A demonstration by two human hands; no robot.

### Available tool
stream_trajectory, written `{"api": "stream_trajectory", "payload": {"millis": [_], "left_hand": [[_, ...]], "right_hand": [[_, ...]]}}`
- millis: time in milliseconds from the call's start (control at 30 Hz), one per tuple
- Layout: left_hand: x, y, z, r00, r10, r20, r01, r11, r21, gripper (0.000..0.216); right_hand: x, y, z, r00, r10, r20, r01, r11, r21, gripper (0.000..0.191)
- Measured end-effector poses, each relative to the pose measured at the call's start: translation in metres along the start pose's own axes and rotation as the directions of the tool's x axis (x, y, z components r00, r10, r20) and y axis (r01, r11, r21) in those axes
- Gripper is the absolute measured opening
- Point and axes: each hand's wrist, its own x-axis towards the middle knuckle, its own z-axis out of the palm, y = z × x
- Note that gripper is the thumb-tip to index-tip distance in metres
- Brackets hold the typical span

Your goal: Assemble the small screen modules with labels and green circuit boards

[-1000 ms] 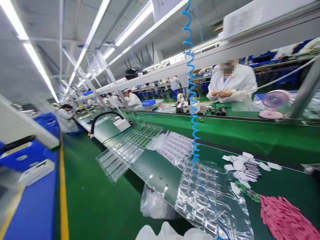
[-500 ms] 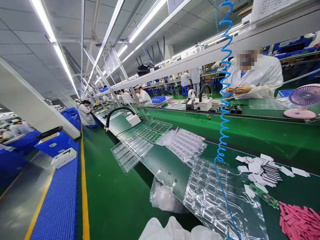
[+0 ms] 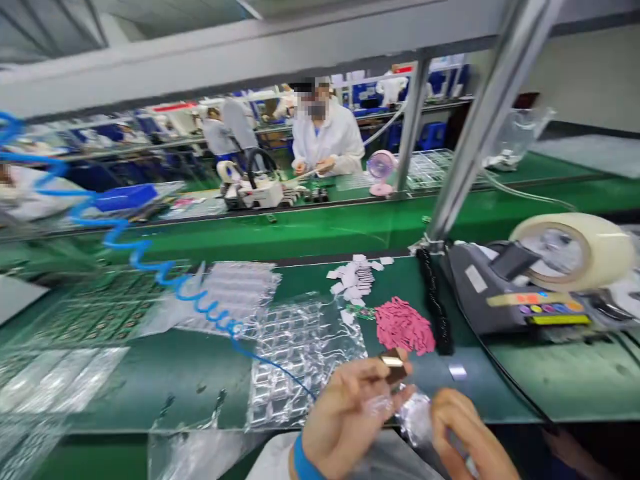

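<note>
"Gleaming at the near counter [image 3: 225, 383], what is pinched?"

"A flat-faced brown piece [image 3: 394, 365], by the left hand [image 3: 345, 410]. Beside the right hand [image 3: 467, 430], crinkled clear plastic [image 3: 415, 415]; that blurred grip cannot be judged."

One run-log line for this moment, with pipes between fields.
left hand: holds dark piece | right hand: by crumpled plastic, grip unclear | nearby: pink strips, white cards

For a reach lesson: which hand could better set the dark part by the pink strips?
Probably the left hand: it holds the dark part, nearer the strips; the right hand is lower, by clear plastic.
</note>
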Motion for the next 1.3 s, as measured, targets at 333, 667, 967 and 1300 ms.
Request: {"api": "stream_trajectory", "payload": {"millis": [333,667,967,1300], "left_hand": [[0.001,0.0,0.017,0.96,-0.221,0.172,0.252,0.95,-0.185,0.029],[0.004,-0.006,0.021,0.944,-0.26,0.201,0.302,0.928,-0.219,0.032],[0.011,-0.012,0.013,0.993,-0.113,0.026,0.111,0.989,0.097,0.03],[0.008,-0.026,-0.016,0.888,0.448,0.104,-0.397,0.632,0.666,0.032]], "right_hand": [[0.027,-0.011,-0.039,0.966,0.179,-0.187,-0.157,0.98,0.125,0.005],[0.054,-0.036,-0.065,0.994,0.055,-0.096,-0.033,0.977,0.212,0.025],[0.052,-0.038,-0.074,0.962,-0.004,-0.274,0.031,0.995,0.092,0.019],[0.051,-0.047,-0.062,0.986,-0.011,-0.164,0.027,0.995,0.092,0.022]]}}
